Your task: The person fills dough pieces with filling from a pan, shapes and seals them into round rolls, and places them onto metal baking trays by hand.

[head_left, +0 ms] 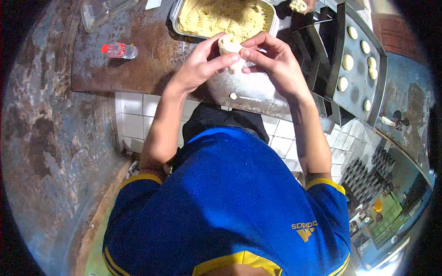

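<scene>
Cradling the dough piece (230,45) from its left side, the left hand (205,60) grips it with curled fingers and thumb, while the right hand (271,57) pinches its right edge. The dough is pale cream, soft and unevenly rounded, with a yellowish patch showing at its top; its lower part hangs between the hands. It is held above the surface (152,69), just in front of a rectangular tub (275,28) of pale yellow, ridged filling (221,20). Beneath it, a small white scrap (233,96) lies near the surface's edge. To the right, a dark tray (357,87) carries pale, rounded dough pieces (347,62).
</scene>
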